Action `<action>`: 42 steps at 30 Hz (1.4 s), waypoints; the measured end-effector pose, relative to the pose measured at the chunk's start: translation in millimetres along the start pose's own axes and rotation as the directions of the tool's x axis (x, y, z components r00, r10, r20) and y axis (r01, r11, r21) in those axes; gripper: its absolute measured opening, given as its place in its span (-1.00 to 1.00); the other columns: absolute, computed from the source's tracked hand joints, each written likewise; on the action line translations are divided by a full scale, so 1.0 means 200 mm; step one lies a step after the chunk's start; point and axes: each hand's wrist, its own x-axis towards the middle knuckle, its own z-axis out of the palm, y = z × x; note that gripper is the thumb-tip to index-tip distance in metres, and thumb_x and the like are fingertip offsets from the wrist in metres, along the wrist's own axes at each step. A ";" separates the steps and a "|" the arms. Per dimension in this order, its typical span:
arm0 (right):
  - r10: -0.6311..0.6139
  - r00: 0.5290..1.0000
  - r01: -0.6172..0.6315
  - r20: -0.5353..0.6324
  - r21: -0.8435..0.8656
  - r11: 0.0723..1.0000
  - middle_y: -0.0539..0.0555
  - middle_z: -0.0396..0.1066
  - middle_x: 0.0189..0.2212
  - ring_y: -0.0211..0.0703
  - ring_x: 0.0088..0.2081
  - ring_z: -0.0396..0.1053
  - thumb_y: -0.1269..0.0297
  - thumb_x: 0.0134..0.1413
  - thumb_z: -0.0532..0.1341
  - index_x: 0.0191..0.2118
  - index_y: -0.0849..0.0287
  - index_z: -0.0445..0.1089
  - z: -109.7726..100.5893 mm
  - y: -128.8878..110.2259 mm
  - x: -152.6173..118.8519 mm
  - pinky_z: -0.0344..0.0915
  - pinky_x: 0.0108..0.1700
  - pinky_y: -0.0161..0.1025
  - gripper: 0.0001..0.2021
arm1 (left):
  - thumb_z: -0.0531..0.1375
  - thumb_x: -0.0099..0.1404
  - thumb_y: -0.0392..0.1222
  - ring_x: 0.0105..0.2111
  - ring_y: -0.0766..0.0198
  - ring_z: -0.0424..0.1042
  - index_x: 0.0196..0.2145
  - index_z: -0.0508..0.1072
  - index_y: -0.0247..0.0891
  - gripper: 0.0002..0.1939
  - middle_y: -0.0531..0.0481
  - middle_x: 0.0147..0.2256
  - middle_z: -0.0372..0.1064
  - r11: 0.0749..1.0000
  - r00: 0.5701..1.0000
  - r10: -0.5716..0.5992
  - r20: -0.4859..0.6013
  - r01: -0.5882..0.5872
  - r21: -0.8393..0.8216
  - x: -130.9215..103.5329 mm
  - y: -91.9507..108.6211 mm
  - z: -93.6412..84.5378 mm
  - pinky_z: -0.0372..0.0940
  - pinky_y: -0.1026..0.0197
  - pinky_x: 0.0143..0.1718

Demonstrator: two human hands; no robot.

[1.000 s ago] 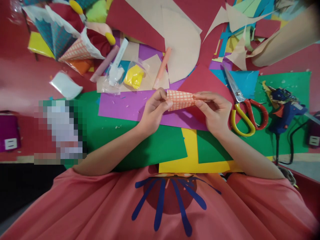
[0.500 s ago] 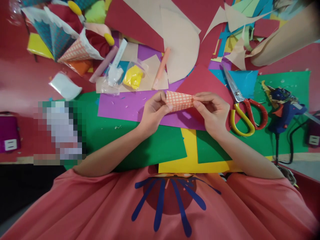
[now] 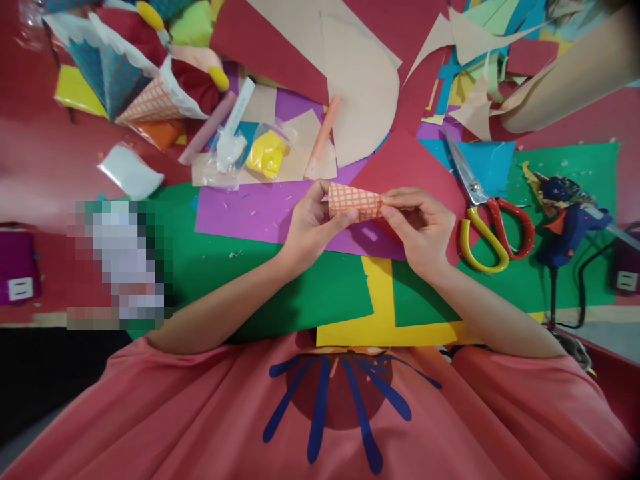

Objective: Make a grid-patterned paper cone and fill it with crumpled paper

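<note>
A small paper cone (image 3: 356, 200), cream with an orange grid, lies sideways between my two hands above the purple sheet (image 3: 240, 210). Its wide end faces left, where my left hand (image 3: 313, 223) grips it with the thumb along the lower side and the fingers behind. The fingertips of my right hand (image 3: 425, 223) pinch its narrow end. Beneath and behind the cone lies a red sheet (image 3: 405, 160). Scissors (image 3: 483, 207) with one yellow and one red handle rest to the right of my right hand.
At far right a blue glue gun (image 3: 567, 230) lies on a green sheet (image 3: 595, 173). Behind are an orange marker (image 3: 323, 137), bagged yellow clay (image 3: 267, 153) and a white packet (image 3: 131, 171). Finished-looking cones (image 3: 155, 93) stand at back left. A paper roll (image 3: 575, 73) lies back right.
Both hands and the cone have shifted slightly to the left. My left thumb reaches further along the cone. The things around have stayed put.
</note>
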 end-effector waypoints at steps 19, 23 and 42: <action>-0.163 0.963 0.212 0.213 -0.234 0.949 -0.04 0.55 -0.32 -0.17 -0.26 0.50 0.30 0.08 0.29 -0.31 -0.01 0.52 -0.11 0.03 0.07 0.46 -0.17 -0.12 -0.93 | 0.34 0.14 0.06 -0.50 0.40 0.44 -0.32 0.23 -0.17 -0.61 0.19 -0.49 0.30 0.997 0.997 0.055 -0.048 -0.052 0.062 0.04 -0.03 -0.09 0.42 0.27 -0.40; -0.184 0.959 0.229 0.214 -0.210 0.950 -0.05 0.55 -0.34 -0.20 -0.27 0.51 0.32 0.09 0.29 -0.33 0.04 0.52 -0.11 0.02 0.07 0.46 -0.16 -0.15 -0.95 | 0.36 0.10 0.04 -0.47 0.41 0.47 -0.33 0.24 -0.20 -0.59 0.20 -0.49 0.30 0.998 0.997 0.040 -0.059 -0.037 0.054 0.05 -0.02 -0.09 0.43 0.30 -0.36; -0.071 0.942 0.113 0.328 -0.110 0.987 -0.04 0.56 -0.38 -0.20 -0.33 0.51 0.34 0.07 0.30 -0.35 0.00 0.51 -0.16 0.03 0.10 0.48 -0.24 -0.19 -0.94 | 0.39 0.08 0.01 -0.22 0.26 0.52 -0.35 0.28 -0.23 -0.60 0.15 -0.43 0.31 1.000 1.000 0.000 -0.031 0.000 0.006 0.07 0.00 -0.13 0.46 0.18 -0.16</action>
